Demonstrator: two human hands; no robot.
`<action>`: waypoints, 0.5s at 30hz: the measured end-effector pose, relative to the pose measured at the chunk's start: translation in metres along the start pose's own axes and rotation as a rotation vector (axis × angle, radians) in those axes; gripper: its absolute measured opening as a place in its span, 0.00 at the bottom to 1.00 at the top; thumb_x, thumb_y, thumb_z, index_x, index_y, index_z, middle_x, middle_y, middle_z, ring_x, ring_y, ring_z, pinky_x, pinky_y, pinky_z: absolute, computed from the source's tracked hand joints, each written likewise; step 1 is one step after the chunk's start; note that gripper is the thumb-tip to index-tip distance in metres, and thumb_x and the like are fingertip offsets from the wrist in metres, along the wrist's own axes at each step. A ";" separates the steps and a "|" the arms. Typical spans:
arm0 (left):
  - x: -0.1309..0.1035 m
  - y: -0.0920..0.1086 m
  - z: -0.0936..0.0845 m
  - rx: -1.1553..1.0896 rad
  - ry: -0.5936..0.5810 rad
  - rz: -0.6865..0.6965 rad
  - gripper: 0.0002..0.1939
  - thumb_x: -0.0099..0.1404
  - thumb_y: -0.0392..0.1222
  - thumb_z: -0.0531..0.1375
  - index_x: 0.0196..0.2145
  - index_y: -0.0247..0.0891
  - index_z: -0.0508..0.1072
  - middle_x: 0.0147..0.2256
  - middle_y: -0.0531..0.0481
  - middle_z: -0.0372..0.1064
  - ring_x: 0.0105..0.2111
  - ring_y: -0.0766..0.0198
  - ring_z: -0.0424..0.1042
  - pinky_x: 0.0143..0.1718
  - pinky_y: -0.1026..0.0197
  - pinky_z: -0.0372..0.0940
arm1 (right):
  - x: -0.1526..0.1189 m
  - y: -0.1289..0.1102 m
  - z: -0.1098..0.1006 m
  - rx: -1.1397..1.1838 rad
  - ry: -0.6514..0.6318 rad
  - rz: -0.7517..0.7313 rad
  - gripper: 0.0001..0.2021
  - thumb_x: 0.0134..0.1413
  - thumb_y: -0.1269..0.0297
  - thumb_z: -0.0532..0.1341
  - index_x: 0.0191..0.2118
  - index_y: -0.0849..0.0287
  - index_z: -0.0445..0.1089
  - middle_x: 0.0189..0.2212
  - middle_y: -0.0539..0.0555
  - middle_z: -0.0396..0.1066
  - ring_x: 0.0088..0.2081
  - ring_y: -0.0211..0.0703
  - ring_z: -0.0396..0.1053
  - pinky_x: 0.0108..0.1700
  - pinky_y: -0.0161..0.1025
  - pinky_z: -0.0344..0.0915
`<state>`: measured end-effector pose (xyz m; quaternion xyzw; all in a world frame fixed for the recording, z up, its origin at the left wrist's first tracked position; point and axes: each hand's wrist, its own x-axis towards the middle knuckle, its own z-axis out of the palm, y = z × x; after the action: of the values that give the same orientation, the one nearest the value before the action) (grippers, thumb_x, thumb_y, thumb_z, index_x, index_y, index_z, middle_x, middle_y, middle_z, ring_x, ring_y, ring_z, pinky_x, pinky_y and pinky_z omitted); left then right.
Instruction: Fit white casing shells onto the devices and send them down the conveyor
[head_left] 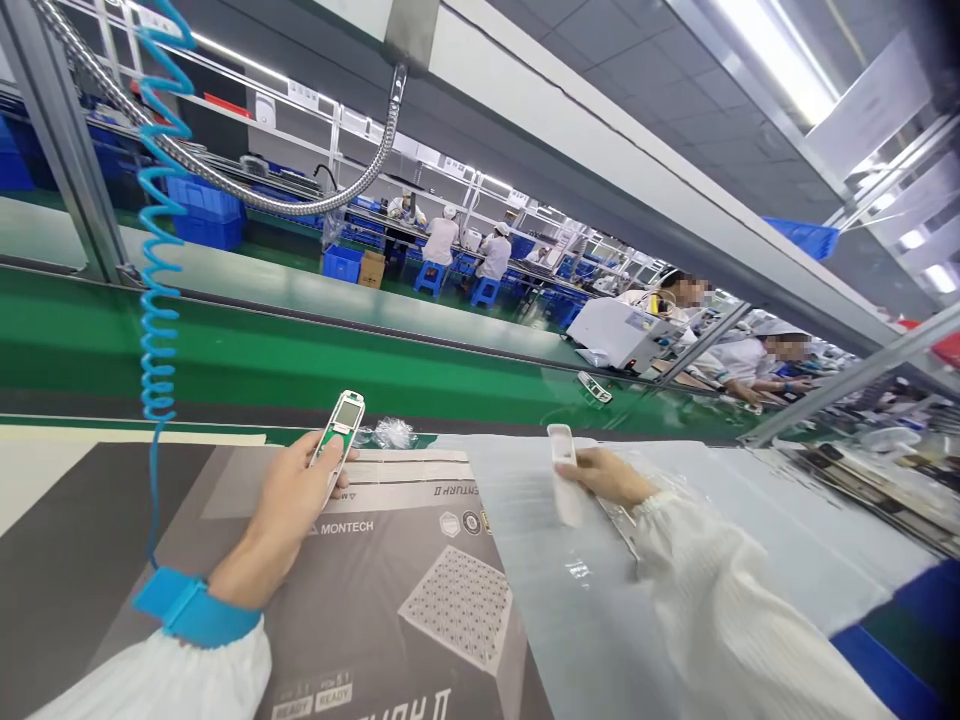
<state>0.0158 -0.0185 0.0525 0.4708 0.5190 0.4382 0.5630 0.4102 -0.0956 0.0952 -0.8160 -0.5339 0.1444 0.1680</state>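
My left hand (292,490) is closed round a slim white handset half (349,410) with a small grey screen and a green circuit board, tilted upright above the printed grey cardboard. On the right, my right hand (611,476) grips a plain white casing piece (566,485) between thumb and fingers, over the pale sheet. The two pieces are well apart. A thin metal-looking strip (619,525) shows under my right hand, partly hidden by the sleeve. Round my left wrist sits a blue strap (196,610) with a coiled blue cord.
Printed cardboard (420,530) and a pale sheet (525,530) cover the bench. Crumpled clear plastic (395,432) lies behind my left hand. Another handset part (595,388) rests on the green belt (420,370). The coiled cord (159,340) hangs at left; people work beyond, at right.
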 end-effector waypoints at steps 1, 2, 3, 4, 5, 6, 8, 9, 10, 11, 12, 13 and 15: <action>-0.002 -0.001 0.003 0.003 -0.015 0.011 0.30 0.51 0.65 0.61 0.38 0.35 0.73 0.22 0.52 0.67 0.23 0.64 0.65 0.25 0.64 0.60 | -0.001 -0.018 0.008 0.118 -0.059 -0.031 0.16 0.48 0.49 0.61 0.22 0.56 0.65 0.16 0.50 0.65 0.20 0.40 0.64 0.25 0.39 0.61; -0.004 -0.002 0.006 0.013 -0.036 0.023 0.30 0.52 0.66 0.61 0.40 0.35 0.73 0.23 0.53 0.67 0.24 0.65 0.65 0.26 0.64 0.61 | -0.003 -0.038 0.019 0.231 -0.094 -0.067 0.17 0.49 0.46 0.60 0.25 0.56 0.65 0.18 0.50 0.65 0.21 0.40 0.64 0.27 0.39 0.63; -0.007 -0.003 0.009 0.032 -0.060 0.036 0.31 0.53 0.66 0.62 0.42 0.36 0.73 0.25 0.52 0.68 0.24 0.65 0.65 0.27 0.64 0.61 | -0.007 -0.059 0.035 0.335 -0.125 -0.102 0.17 0.49 0.45 0.59 0.29 0.55 0.65 0.21 0.50 0.67 0.23 0.40 0.65 0.28 0.39 0.64; -0.009 -0.004 0.013 0.049 -0.090 0.053 0.31 0.53 0.65 0.62 0.43 0.36 0.73 0.27 0.52 0.70 0.25 0.65 0.66 0.28 0.64 0.62 | -0.011 -0.081 0.053 0.427 -0.161 -0.136 0.18 0.48 0.44 0.60 0.32 0.55 0.65 0.24 0.50 0.68 0.23 0.39 0.65 0.28 0.39 0.65; -0.011 -0.006 0.016 0.061 -0.120 0.074 0.31 0.53 0.65 0.63 0.45 0.37 0.73 0.30 0.50 0.71 0.27 0.64 0.68 0.29 0.63 0.63 | -0.016 -0.103 0.073 0.509 -0.192 -0.164 0.18 0.48 0.44 0.60 0.34 0.55 0.65 0.27 0.50 0.70 0.23 0.39 0.66 0.27 0.39 0.65; -0.012 -0.007 0.018 0.068 -0.151 0.090 0.32 0.53 0.64 0.64 0.46 0.37 0.73 0.33 0.49 0.73 0.30 0.62 0.70 0.31 0.63 0.64 | -0.021 -0.123 0.093 0.580 -0.222 -0.190 0.19 0.49 0.44 0.60 0.39 0.54 0.65 0.30 0.50 0.71 0.22 0.38 0.66 0.26 0.39 0.65; -0.012 -0.010 0.020 0.060 -0.196 0.082 0.31 0.51 0.63 0.66 0.45 0.36 0.73 0.36 0.46 0.75 0.33 0.59 0.72 0.32 0.62 0.64 | -0.032 -0.157 0.131 0.956 -0.342 -0.248 0.23 0.49 0.47 0.63 0.48 0.51 0.63 0.39 0.51 0.73 0.20 0.36 0.64 0.23 0.39 0.63; -0.011 -0.011 0.020 0.053 -0.220 0.053 0.31 0.51 0.63 0.66 0.43 0.35 0.74 0.35 0.46 0.75 0.32 0.59 0.72 0.31 0.62 0.64 | -0.037 -0.168 0.146 1.157 -0.397 -0.270 0.24 0.48 0.48 0.66 0.48 0.51 0.63 0.41 0.51 0.72 0.18 0.34 0.63 0.22 0.38 0.63; -0.010 -0.011 0.019 0.049 -0.237 0.010 0.30 0.51 0.63 0.66 0.41 0.35 0.74 0.32 0.46 0.75 0.30 0.59 0.71 0.29 0.63 0.63 | -0.041 -0.176 0.156 1.337 -0.427 -0.268 0.24 0.47 0.49 0.67 0.48 0.51 0.64 0.43 0.51 0.72 0.18 0.32 0.61 0.22 0.38 0.63; -0.009 -0.011 0.017 0.054 -0.241 -0.034 0.29 0.51 0.64 0.65 0.39 0.34 0.74 0.29 0.47 0.74 0.27 0.60 0.70 0.26 0.63 0.61 | -0.044 -0.180 0.164 1.493 -0.462 -0.257 0.24 0.47 0.50 0.69 0.48 0.52 0.65 0.45 0.51 0.72 0.19 0.32 0.62 0.23 0.38 0.65; -0.007 -0.011 0.014 0.066 -0.239 -0.066 0.29 0.52 0.64 0.65 0.37 0.34 0.74 0.27 0.48 0.73 0.24 0.62 0.68 0.24 0.64 0.59 | -0.046 -0.182 0.167 1.593 -0.485 -0.238 0.24 0.47 0.51 0.69 0.48 0.52 0.65 0.47 0.51 0.72 0.21 0.32 0.64 0.26 0.38 0.67; -0.006 -0.011 0.012 0.089 -0.225 -0.073 0.29 0.52 0.64 0.64 0.37 0.34 0.74 0.26 0.49 0.72 0.23 0.62 0.68 0.23 0.64 0.58 | -0.047 -0.181 0.168 1.658 -0.503 -0.218 0.24 0.47 0.52 0.70 0.48 0.53 0.66 0.48 0.52 0.72 0.23 0.33 0.66 0.29 0.38 0.69; -0.005 -0.010 0.007 0.186 -0.162 -0.013 0.29 0.55 0.65 0.62 0.40 0.35 0.75 0.30 0.48 0.74 0.27 0.60 0.70 0.25 0.63 0.62 | -0.047 -0.176 0.165 1.706 -0.513 -0.192 0.23 0.47 0.54 0.71 0.48 0.55 0.67 0.48 0.53 0.72 0.29 0.34 0.69 0.37 0.38 0.71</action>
<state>0.0226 -0.0257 0.0434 0.5514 0.5134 0.3449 0.5599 0.1783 -0.0532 0.0244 -0.3081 -0.3320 0.6556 0.6042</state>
